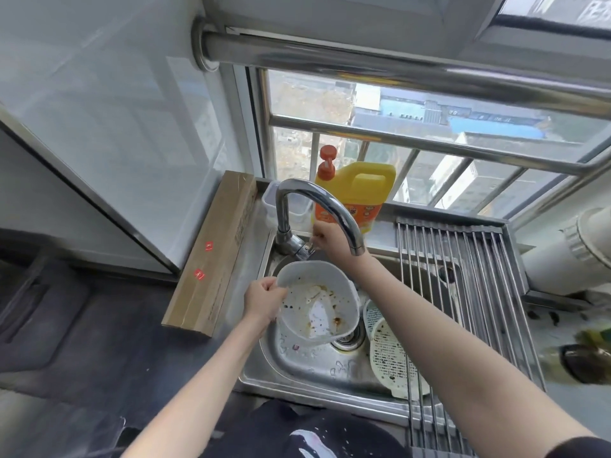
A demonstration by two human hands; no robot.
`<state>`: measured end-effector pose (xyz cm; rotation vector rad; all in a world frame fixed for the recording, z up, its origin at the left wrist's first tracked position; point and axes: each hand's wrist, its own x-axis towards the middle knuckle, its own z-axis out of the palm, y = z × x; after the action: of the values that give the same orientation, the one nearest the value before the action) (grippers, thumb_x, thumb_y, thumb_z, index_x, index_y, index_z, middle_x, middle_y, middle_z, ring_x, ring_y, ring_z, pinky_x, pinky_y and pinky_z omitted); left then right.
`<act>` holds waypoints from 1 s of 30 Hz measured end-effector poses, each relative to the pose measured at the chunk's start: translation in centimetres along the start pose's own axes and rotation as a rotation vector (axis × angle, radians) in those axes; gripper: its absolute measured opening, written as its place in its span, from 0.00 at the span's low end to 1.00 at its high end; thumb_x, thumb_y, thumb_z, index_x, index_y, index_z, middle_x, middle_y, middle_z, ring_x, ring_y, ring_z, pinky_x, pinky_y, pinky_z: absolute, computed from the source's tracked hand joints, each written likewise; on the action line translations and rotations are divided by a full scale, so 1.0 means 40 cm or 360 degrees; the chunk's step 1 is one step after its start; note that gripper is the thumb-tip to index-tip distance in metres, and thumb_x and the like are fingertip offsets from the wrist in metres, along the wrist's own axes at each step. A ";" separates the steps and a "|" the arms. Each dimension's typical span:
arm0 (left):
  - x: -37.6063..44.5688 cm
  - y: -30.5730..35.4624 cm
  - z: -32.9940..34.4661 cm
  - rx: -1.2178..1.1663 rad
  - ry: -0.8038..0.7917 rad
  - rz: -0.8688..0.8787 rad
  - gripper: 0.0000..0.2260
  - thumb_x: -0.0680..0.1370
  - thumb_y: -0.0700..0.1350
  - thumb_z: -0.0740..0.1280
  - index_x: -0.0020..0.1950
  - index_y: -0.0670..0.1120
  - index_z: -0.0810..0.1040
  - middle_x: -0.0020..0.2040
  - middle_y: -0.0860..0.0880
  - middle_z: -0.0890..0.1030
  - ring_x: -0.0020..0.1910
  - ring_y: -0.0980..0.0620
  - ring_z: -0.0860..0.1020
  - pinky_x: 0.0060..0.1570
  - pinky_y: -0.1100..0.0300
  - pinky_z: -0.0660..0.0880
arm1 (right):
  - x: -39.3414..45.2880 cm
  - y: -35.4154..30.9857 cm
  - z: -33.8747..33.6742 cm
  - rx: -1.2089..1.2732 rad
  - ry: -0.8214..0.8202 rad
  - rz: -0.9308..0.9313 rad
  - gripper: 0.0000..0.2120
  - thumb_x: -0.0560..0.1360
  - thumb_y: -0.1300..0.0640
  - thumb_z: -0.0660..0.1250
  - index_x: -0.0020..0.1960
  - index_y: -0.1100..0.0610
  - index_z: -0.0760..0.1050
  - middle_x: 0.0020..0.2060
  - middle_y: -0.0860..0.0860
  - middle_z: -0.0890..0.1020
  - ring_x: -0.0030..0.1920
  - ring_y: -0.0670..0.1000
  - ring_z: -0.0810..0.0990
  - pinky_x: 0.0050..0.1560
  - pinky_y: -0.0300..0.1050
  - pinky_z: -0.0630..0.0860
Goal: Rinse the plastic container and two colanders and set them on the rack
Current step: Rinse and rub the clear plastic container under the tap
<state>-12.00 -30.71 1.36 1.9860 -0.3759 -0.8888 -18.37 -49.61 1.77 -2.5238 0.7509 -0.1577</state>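
Nearest you, your left hand (264, 300) is closed on the near-left rim of the plastic container (317, 302), pinching it so the soiled inside tilts up toward you; held that way over the sink (297, 368), it sits below and a little left of the spout, likely so the water, once running, can be caught with a small shift. No stream shows yet. Just right of the container, the two colanders (391, 355) lean on edge against the sink's right wall, one behind the other, both still speckled and waiting their turn beside the drain (345, 340). Farther in, your right hand (327, 238) reaches under the arch of the faucet (317, 206), fingers closed on the tap handle (305, 249) at its base, which I take as turning the water on. The rack (463, 292) of steel rods lies across the sink's right side, bare and free to receive things, though it overhangs the colanders, so lift them out leftward. Beyond, a yellow detergent jug (360, 193) and a clear tub (287, 206) stand behind the faucet, and a cardboard box (215, 249) lies along the left.
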 end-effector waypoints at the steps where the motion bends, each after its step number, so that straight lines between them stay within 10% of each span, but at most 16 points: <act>1: 0.000 0.001 -0.001 0.0007 0.0003 0.0009 0.19 0.70 0.32 0.63 0.28 0.48 0.57 0.25 0.51 0.58 0.25 0.54 0.57 0.23 0.67 0.53 | 0.001 0.001 0.005 0.0029 0.0028 0.0009 0.07 0.74 0.60 0.65 0.38 0.57 0.69 0.35 0.51 0.74 0.38 0.54 0.73 0.38 0.46 0.68; 17: 0.004 -0.018 -0.007 -0.0055 -0.0139 -0.0061 0.20 0.69 0.30 0.61 0.27 0.48 0.57 0.21 0.57 0.58 0.23 0.56 0.57 0.22 0.66 0.55 | -0.078 0.025 -0.008 0.0261 0.0005 0.0030 0.13 0.75 0.62 0.65 0.35 0.55 0.65 0.29 0.44 0.65 0.31 0.46 0.64 0.32 0.40 0.62; 30: 0.005 -0.018 0.000 -0.0124 -0.0155 -0.0056 0.20 0.69 0.29 0.61 0.27 0.48 0.56 0.24 0.54 0.58 0.23 0.56 0.56 0.21 0.66 0.55 | -0.087 0.038 -0.005 0.0242 -0.0160 0.0230 0.06 0.76 0.55 0.66 0.45 0.58 0.76 0.43 0.54 0.81 0.43 0.54 0.79 0.45 0.50 0.79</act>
<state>-11.92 -30.41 0.68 1.8880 -0.3568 -1.0103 -22.08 -48.94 1.30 -2.3068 0.8439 -0.0362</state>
